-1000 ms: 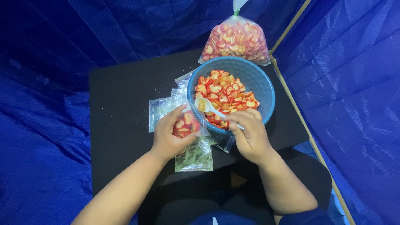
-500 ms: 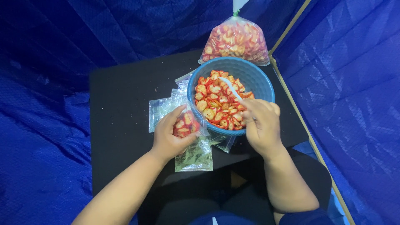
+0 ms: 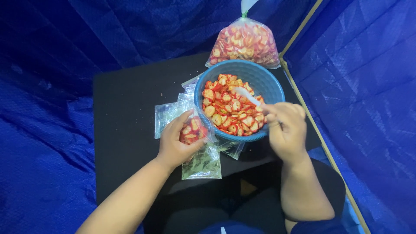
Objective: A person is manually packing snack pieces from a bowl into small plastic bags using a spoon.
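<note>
Head view: left hand (image 3: pixel 175 143) grips small clear packet (image 3: pixel 194 130); right hand (image 3: pixel 286 130) pinches white spoon (image 3: pixel 248 95)

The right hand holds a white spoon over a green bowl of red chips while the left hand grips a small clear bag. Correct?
Not quite: the bowl is blue, as the head view shows. The right hand does hold the white spoon over the chips, and the left hand grips the small bag.
</note>
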